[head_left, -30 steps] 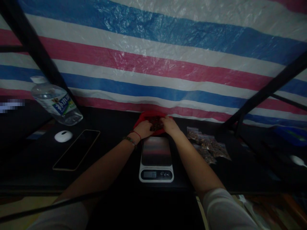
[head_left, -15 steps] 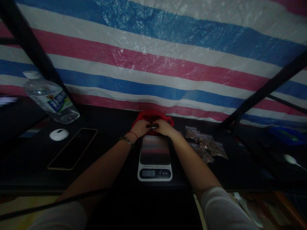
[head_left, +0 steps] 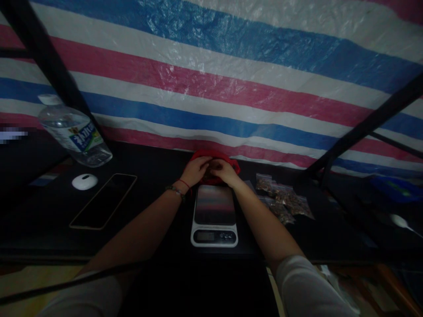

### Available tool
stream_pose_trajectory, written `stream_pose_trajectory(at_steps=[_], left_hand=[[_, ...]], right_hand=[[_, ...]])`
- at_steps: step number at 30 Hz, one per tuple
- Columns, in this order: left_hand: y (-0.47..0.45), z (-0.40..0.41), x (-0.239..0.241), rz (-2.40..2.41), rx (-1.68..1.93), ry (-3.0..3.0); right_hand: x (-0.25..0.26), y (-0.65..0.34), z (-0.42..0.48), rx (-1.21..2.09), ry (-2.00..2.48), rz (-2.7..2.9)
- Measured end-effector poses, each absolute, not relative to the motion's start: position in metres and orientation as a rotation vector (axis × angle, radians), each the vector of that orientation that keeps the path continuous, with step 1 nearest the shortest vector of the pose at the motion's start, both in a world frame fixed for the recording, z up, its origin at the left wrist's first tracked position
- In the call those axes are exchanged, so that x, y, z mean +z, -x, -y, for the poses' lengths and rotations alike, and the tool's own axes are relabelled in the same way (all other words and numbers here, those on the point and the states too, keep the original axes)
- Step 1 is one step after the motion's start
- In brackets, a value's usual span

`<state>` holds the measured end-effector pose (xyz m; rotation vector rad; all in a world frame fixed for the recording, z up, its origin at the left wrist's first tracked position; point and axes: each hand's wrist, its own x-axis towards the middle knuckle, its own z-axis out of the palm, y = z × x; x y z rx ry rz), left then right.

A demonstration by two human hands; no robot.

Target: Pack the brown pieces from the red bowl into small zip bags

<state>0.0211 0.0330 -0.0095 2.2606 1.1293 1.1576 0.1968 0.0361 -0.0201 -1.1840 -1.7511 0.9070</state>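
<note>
Both hands are at a red plastic bag behind the scale, with brown loose material visible inside. My left hand lies over the bag's left side, fingers apart from the thumb. At the bag's right side, my right hand has its fingers curled down into the opening; whatever is between them is too dark to make out. Directly in front stands a white kitchen scale with a bare, shiny plate. To the right lie several small clear zip bags filled with brown bits.
On the left are a phone, a white earbud-case-like object and a clear bottle. Striped plastic sheeting hangs behind the black table. Dark metal bars slope at both sides. A white spoon lies far right.
My fingers were close together around a small dark, shiny item; now they have parted and that item no longer shows. More brown material is visible. The view has shifted slightly.
</note>
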Motion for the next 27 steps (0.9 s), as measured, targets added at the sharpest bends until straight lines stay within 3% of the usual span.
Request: stream_pose_trajectory(at_steps=[5, 13, 22, 27], left_hand=[[-0.017, -0.033, -0.011, -1.247, 0.916, -2.474], [-0.024, -0.033, -0.006, -1.387, 0.526, -2.722], [-0.045, -0.049, 0.006, -1.394, 0.222, -2.686], [-0.046, -0.054, 0.008, -1.379, 0.19, -2.666]], right_hand=[[-0.018, -0.201, -0.038, 0.651, 1.383, 1.719], [0.002, -0.215, -0.035, 0.154, 1.754, 2.124], [0.01, -0.218, -0.032, 0.067, 1.938, 2.302], [0.007, -0.208, -0.032, 0.223, 1.694, 2.329]])
